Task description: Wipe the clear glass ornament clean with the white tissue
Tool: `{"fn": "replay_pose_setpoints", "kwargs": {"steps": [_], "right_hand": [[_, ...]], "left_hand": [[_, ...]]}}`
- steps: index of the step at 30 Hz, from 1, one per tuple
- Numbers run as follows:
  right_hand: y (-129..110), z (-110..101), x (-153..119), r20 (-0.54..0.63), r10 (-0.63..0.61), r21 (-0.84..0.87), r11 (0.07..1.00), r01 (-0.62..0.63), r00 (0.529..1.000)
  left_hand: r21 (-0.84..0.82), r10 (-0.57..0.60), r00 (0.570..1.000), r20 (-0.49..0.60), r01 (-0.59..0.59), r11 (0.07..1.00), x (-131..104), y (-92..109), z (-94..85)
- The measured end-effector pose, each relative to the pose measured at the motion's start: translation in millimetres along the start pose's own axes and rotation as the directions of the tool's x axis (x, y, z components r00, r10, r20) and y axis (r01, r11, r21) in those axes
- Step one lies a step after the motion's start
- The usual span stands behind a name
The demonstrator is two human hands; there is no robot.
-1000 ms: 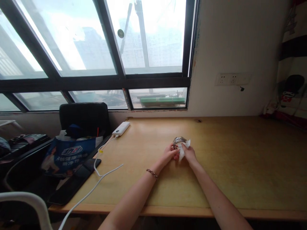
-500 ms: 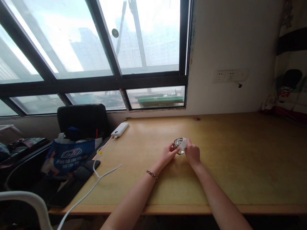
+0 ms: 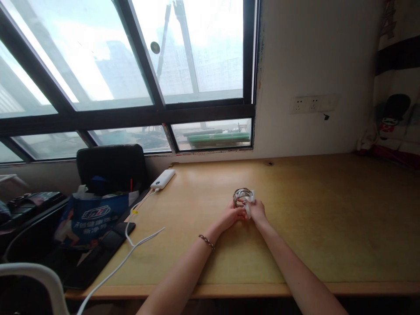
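Observation:
Both hands meet over the middle of the table around a round, shiny openwork metal bangle (image 3: 242, 193), silvery with dark lines. My left hand (image 3: 233, 216) is closed on its lower left side, with a braided bracelet on that wrist. A white tissue or cloth (image 3: 247, 211) is pinched in my right hand (image 3: 257, 211) and pressed against the right side of the bangle. The fingertips of both hands nearly touch at its near edge. Part of the tissue and the bangle's lower right are hidden behind my right fingers.
A white power bank (image 3: 163, 179) lies at the table's left edge, and its white cable (image 3: 131, 250) trails toward me. Left of the wooden table (image 3: 328, 227) stand a black chair (image 3: 110, 168) and a blue bag (image 3: 92, 218). Behind are a window and a wall socket (image 3: 306, 104).
The bangle has turned so that its ring opening faces me more. My right hand and the tissue have shifted slightly down and left along its side.

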State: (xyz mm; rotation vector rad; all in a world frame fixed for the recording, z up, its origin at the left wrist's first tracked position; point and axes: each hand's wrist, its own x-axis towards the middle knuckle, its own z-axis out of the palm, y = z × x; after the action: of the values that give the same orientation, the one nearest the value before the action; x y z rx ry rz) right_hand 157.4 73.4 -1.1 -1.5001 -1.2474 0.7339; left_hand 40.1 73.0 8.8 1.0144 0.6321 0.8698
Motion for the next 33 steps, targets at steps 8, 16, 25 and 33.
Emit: {"fn": "replay_pose_setpoints", "kwargs": {"steps": [8, 16, 25, 33], "right_hand": [[-20.7, -24.5, -8.1, -0.116, -0.295, -0.549, 0.815, 0.186, 0.948], [-18.0, -21.7, -4.0, -0.126, -0.252, -0.372, 0.909, 0.190, 0.959], [-1.3, 6.3, -5.1, 0.186, 0.008, 0.541, 0.834, -0.109, 0.983], [-8.0, -0.8, -1.4, 0.032, -0.101, 0.532, 0.844, 0.068, 0.994]], "left_hand": [[0.480, 0.244, 0.967, -0.068, -0.183, 0.858, -5.1, 3.0, 3.8], [0.259, 0.148, 0.984, -0.103, -0.117, 0.959, 0.5, -6.8, -4.2], [-0.091, 0.170, 0.984, -0.044, -0.173, 0.981, 1.5, -4.3, -0.8], [-0.226, 0.106, 0.982, -0.154, -0.139, 0.964, -0.8, -0.6, 7.7]]}}
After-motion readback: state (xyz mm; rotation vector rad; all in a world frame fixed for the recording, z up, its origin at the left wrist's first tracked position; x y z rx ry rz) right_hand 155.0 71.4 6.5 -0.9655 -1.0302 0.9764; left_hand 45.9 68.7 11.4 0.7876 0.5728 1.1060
